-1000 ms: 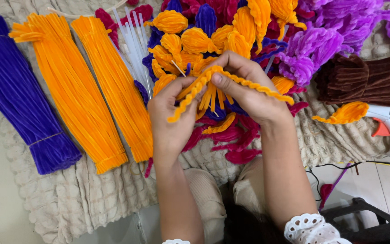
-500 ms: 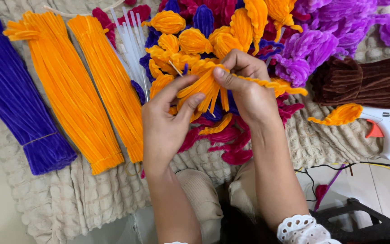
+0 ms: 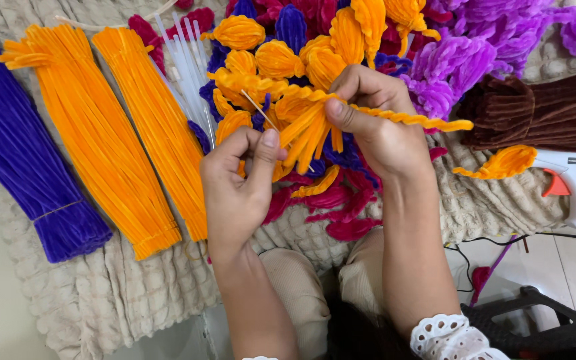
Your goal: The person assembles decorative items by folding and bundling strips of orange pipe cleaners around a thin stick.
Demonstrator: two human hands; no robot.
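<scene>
Hands twisting orange pipe cleaners
Right hand (image 3: 375, 127) fingers pinch the twisted stem (image 3: 401, 119), which runs sideways, tip pointing right; left hand (image 3: 238, 187) grips the loops (image 3: 305, 133).

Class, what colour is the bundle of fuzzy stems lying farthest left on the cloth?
Purple: the leftmost bundle is deep violet, lying beside two orange bundles; the head view shows it clearly.
</scene>
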